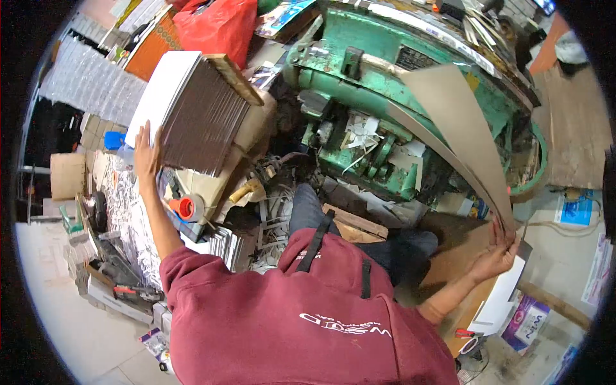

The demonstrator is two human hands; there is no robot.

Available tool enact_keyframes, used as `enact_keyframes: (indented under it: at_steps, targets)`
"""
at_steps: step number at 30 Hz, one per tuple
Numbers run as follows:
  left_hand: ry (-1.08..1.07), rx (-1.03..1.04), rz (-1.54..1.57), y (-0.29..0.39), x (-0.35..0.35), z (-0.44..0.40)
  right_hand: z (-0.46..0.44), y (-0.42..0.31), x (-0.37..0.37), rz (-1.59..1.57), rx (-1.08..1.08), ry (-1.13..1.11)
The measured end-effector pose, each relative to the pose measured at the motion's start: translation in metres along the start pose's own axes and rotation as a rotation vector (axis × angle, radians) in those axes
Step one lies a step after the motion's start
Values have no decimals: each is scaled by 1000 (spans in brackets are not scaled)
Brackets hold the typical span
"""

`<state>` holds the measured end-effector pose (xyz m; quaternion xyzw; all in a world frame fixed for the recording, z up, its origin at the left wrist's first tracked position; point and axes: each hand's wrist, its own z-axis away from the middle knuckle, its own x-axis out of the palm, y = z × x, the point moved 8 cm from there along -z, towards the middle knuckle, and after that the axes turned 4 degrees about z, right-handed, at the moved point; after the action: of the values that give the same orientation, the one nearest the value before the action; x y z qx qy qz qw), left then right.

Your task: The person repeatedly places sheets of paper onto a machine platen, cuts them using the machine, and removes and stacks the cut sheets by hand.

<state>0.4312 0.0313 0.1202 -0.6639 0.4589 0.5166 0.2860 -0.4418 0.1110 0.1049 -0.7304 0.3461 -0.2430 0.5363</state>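
My left hand (147, 151) rests with its fingers spread on the near edge of a white sheet (163, 86), the top of a tall stack with brown edges (204, 122). On the other side, my right hand (500, 251) is closed on the lower end of grey-brown card sheets (459, 109). These sheets are bent and fan apart upward, in front of a green machine (359, 70). A wooden block (236, 78) stands against the far side of the stack. Loose white paper scraps (362, 131) lie on the machine.
A tape roll (186, 208) lies below the stack, near a yellow-handled tool (245, 191). Paper strips (125, 218) heap up at the left. A brown board (449, 276) with white sheets (500, 295) is beside my right forearm. A red bag (218, 29) sits at the back.
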Motion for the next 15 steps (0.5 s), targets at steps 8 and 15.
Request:
enact_keyframes:
  at_steps: [8, 15]
  targets:
    - [-448, 123, 1531, 351, -28, 120, 44, -79, 101, 39, -410, 29]
    - [-867, 453, 1949, 532, -88, 203, 61, -122, 143, -199, -152, -269]
